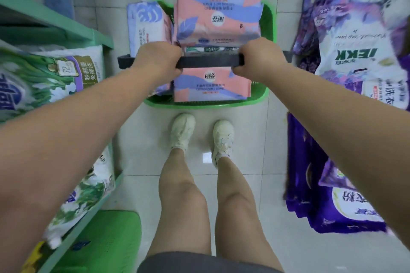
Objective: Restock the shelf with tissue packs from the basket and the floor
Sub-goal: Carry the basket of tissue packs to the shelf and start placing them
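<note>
We hold the dark handle [208, 61] of the green basket [206, 102] with our left hand [158, 57] and right hand [258, 57] wrapped tight around it, so we should carry it level to keep the pink tissue packs [218, 19] piled inside from sliding out

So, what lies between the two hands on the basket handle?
In the head view, a bare stretch of the dark handle runs between the left hand and the right hand. Beneath it, pink tissue packs fill the green basket.
</note>
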`<move>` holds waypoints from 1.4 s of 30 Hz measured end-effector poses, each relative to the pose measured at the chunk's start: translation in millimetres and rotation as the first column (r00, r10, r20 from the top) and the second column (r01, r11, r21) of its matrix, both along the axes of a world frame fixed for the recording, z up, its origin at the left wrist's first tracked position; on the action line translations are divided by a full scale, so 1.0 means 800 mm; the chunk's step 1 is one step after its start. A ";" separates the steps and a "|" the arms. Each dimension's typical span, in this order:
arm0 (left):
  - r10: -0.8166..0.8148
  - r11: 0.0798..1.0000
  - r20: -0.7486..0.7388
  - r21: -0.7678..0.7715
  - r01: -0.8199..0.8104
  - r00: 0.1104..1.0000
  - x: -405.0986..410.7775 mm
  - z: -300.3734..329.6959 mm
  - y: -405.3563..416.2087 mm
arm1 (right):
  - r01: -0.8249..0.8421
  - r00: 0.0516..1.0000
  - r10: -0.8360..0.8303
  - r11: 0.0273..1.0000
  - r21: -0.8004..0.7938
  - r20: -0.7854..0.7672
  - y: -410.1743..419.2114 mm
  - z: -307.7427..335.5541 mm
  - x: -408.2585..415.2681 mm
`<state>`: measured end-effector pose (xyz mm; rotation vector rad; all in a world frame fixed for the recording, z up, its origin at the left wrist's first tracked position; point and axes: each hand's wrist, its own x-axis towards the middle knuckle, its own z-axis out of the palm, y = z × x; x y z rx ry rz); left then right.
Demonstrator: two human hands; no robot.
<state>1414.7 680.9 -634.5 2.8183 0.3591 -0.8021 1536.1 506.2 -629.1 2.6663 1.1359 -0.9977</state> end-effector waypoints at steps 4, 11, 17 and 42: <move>-0.034 0.999 -0.007 -0.014 0.033 0.999 0.016 0.004 0.017 | -0.025 0.999 0.024 0.999 0.029 0.040 0.011 -0.001 0.011; -0.140 0.989 -0.002 -0.037 0.140 0.990 0.020 0.053 0.006 | -0.022 0.995 0.019 0.999 0.034 0.095 -0.016 0.046 0.003; -0.334 0.941 0.037 -0.042 0.336 0.942 0.020 0.178 -0.019 | 0.022 0.982 -0.037 0.996 0.082 0.185 -0.060 0.171 -0.036; -0.942 0.093 0.337 0.247 0.965 0.005 -0.059 0.651 -0.416 | 0.884 0.273 -0.813 0.423 0.199 0.515 -0.389 0.634 -0.424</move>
